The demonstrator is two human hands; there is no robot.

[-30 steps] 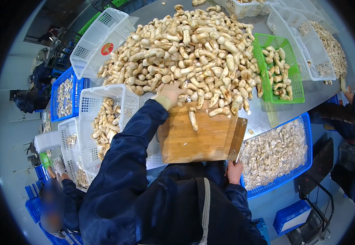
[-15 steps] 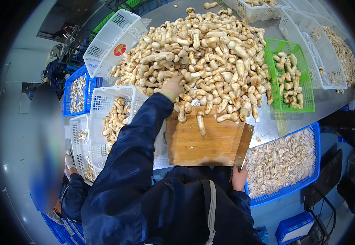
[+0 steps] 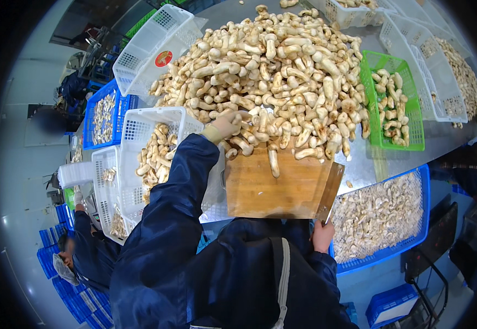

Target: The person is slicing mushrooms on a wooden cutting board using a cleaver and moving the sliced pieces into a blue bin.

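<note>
A big heap of thick-stemmed mushrooms (image 3: pixel 282 71) covers the table ahead of me. My left hand (image 3: pixel 227 125), in a pale glove, is at the heap's near left edge. Its fingers are curled round a mushroom, though they partly hide it. In front of me lies a wooden cutting board (image 3: pixel 274 189), with one mushroom (image 3: pixel 273 160) reaching onto its far part and others along that edge. My bare right hand (image 3: pixel 322 236) is closed on the handle of a broad-bladed knife (image 3: pixel 330 192). The blade lies along the board's right side.
To the left, a white basket (image 3: pixel 153 112) holds mushrooms, near a blue crate (image 3: pixel 119 123) of pieces. A green basket (image 3: pixel 393 57) with mushrooms stands right. Below it, a blue crate (image 3: pixel 426 219) holds pale trimmings. A co-worker (image 3: pixel 93 247) is at the lower left.
My left hand has drawn back toward me and to the left along the heap's edge. My right hand stays on the knife. The co-worker at left has shifted.
</note>
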